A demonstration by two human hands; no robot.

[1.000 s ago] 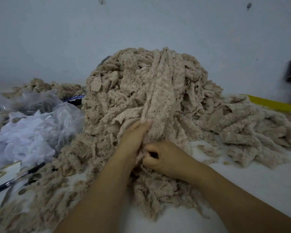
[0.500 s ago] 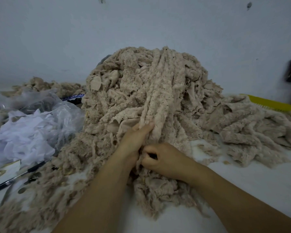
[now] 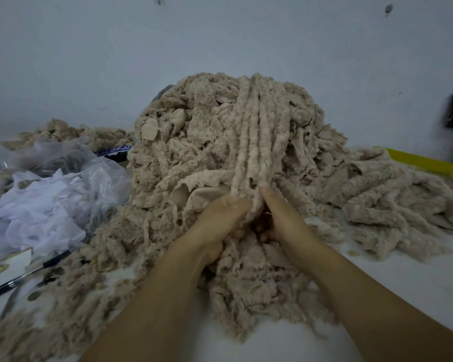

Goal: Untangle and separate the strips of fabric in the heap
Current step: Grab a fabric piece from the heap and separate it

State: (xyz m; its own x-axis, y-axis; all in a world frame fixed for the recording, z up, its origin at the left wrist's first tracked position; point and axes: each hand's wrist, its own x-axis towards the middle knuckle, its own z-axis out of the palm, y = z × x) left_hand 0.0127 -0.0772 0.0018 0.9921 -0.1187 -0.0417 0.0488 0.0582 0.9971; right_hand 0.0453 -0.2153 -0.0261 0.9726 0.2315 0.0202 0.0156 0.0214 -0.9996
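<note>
Head view: big heap (image 3: pixel 194 158) of beige fabric strips sits mid-table against the wall, spilling forward toward the near edge. A bundle of long strips (image 3: pixel 249 142) runs from the heap's top straight down its front to the hands. The left hand (image 3: pixel 217 223) has its fingers curled round the bundle's lower end, gripping it. The right hand (image 3: pixel 280 218) is on the same bundle from the right side, one finger straight up along it, other fingers curled into the fabric below, grip partly hidden. Hands just beside each other. Flatter spread of beige strips (image 3: pixel 390 199) lies to the right, touching a yellow edge (image 3: pixel 424 163). Left side: clear plastic bag (image 3: pixel 63 178) with white fabric (image 3: pixel 37 218), black pen (image 3: pixel 24 279) near it on the white table (image 3: pixel 416 270), smaller beige pile (image 3: pixel 71 134) behind.
</note>
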